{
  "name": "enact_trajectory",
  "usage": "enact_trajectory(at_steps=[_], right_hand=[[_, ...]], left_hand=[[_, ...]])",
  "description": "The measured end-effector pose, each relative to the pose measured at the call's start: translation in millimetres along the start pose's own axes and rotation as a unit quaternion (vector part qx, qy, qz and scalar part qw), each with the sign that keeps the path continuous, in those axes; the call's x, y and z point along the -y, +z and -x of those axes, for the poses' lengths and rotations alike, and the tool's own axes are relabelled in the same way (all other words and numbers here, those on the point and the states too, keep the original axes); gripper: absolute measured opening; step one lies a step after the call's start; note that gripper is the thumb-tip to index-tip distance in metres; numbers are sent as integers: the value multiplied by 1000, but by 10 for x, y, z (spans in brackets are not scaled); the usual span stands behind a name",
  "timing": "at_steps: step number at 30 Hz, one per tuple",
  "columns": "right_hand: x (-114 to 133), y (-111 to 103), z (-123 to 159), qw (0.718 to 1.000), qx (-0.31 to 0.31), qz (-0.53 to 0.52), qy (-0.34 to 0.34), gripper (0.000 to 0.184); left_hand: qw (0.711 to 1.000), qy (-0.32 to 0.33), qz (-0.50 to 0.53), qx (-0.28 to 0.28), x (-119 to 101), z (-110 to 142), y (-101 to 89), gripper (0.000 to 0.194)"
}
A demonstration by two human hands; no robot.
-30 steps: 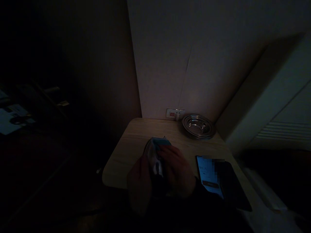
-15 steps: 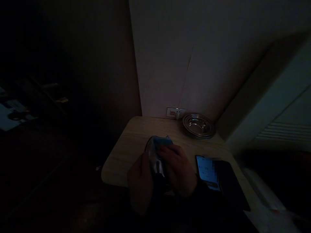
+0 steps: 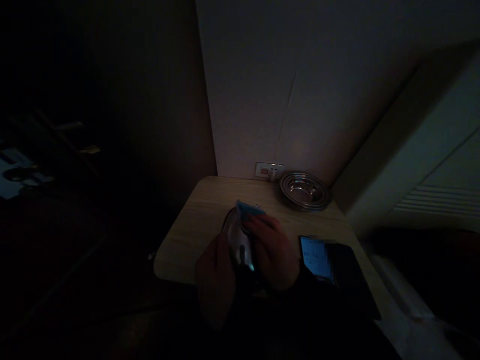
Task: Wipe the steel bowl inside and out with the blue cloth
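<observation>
A shiny, round, silver-coloured metal dish (image 3: 234, 239) is held between the two hands, above the near part of the pale wood-grain counter (image 3: 183, 245). Its near edge is lost in darkness. A thin blue cloth (image 3: 250, 208) is pressed against the dish's far right part, under the right fingertips. Just beyond the right hand, several wide-rimmed silver metal dishes (image 3: 305, 191) are stacked, nested one in another.

The dish's left rim is gripped by the left hand (image 3: 215, 280), with thumb and fingers closed on it. The cloth is gripped by the right hand (image 3: 275, 252), which is laid palm-down across the dish with its fingers bent.

To the right of the right hand, a black smartphone with a lit blue screen (image 3: 314, 256) is placed beside a flat black rectangular object (image 3: 354, 282).
</observation>
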State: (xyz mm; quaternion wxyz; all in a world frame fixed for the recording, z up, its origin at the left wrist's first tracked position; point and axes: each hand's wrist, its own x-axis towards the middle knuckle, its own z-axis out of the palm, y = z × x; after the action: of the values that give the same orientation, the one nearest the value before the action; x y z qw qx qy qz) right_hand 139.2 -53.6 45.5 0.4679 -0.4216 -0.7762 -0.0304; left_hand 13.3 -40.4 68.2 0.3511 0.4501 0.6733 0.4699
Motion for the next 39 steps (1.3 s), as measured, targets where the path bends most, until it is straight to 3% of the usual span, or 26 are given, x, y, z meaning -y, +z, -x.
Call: enact_trajectory(at_steps=[4,10,12,15,18,21,25,31,36,39], right_hand=[[4,16,7,999,42,-6,-4,32],[120,51,67,999,-11,-21,22,31],[157,60,97,999,16,-27,-10,29],[22,57,-33,998,25,-53,-9,33],[-287,61,-242,994,17,-93,55,37],[-527,63,-264,976,-14,-137,167,35],[-543,0,-56,945,-75,-177,264,31],[-199,-114,85,966,-77,-169,178,34],[36,-67,204,984,-41,-112,133,38],[140,-23,292,994,-22,-46,96,37]], left_hand=[[1000,-9,0,3,-14,-4,2,41],[1000,-2,-3,7,4,-29,-6,43],[1000,1,2,18,21,-36,-9,44],[999,5,22,23,34,-22,0,43],[999,-28,40,22,10,3,-6,43],[995,-94,29,11,-35,15,-44,45],[986,-165,-15,-12,-69,10,-89,55],[989,-147,-22,2,-23,13,-64,62],[985,-174,-8,-10,-19,34,-40,63],[987,-154,38,14,2,39,-31,64]])
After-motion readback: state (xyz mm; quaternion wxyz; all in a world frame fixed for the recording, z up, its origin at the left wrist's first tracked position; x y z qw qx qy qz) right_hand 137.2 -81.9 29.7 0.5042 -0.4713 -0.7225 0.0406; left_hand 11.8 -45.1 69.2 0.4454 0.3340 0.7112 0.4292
